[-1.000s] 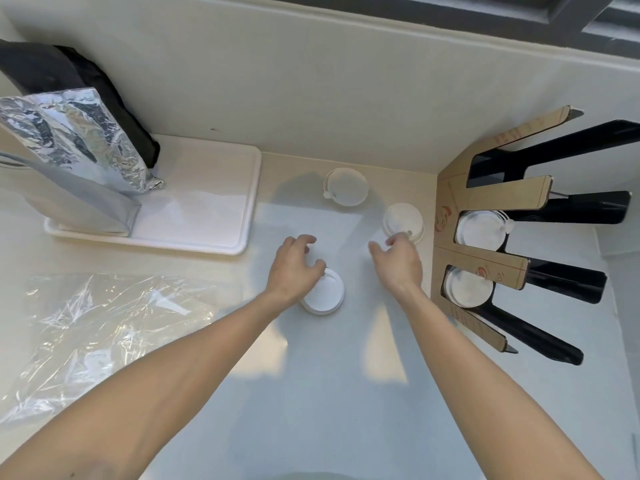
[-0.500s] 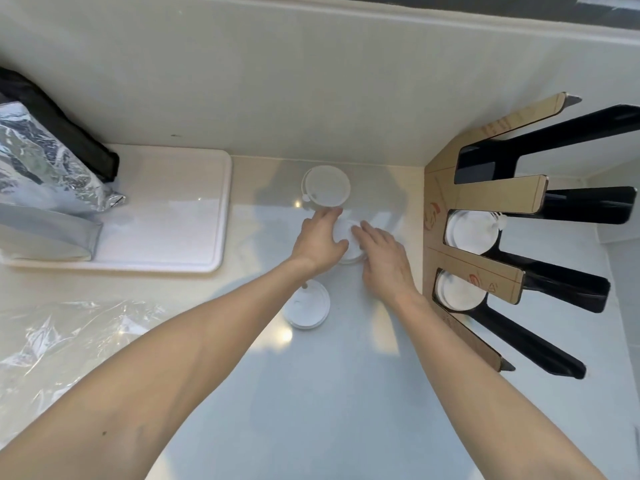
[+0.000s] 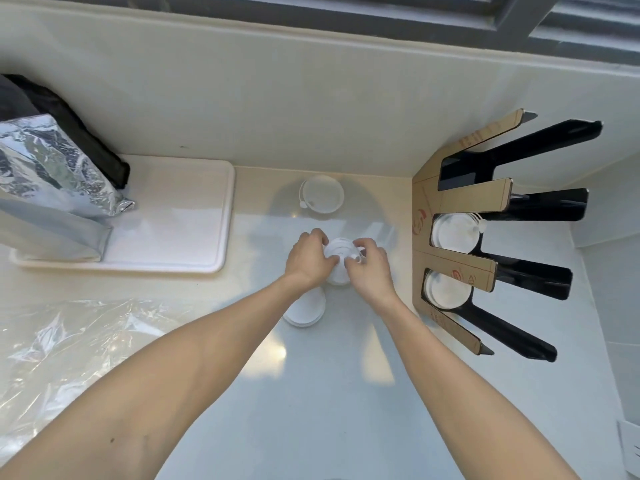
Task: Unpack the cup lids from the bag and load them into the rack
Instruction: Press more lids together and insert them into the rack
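A stack of white cup lids (image 3: 341, 259) is held between both hands above the middle of the counter. My left hand (image 3: 308, 259) grips its left side and my right hand (image 3: 369, 268) pinches its right edge. Another white lid stack (image 3: 306, 310) lies on the counter just below my left wrist, partly hidden by it. A single clear lid (image 3: 322, 194) lies near the back wall. The cardboard and black rack (image 3: 460, 268) stands at the right with lids in its lower slot (image 3: 446, 289) and in the slot above it (image 3: 455, 232).
A white tray (image 3: 194, 216) at the back left carries a foil-lined bag (image 3: 52, 174). The crumpled clear plastic bag (image 3: 69, 344) lies at the left front. The back wall runs close behind the lids. The rack's top slot (image 3: 464, 171) holds nothing.
My left hand left the near lid stack and went to the stack by the rack. Both hands now hold that stack, lifted a little toward me.
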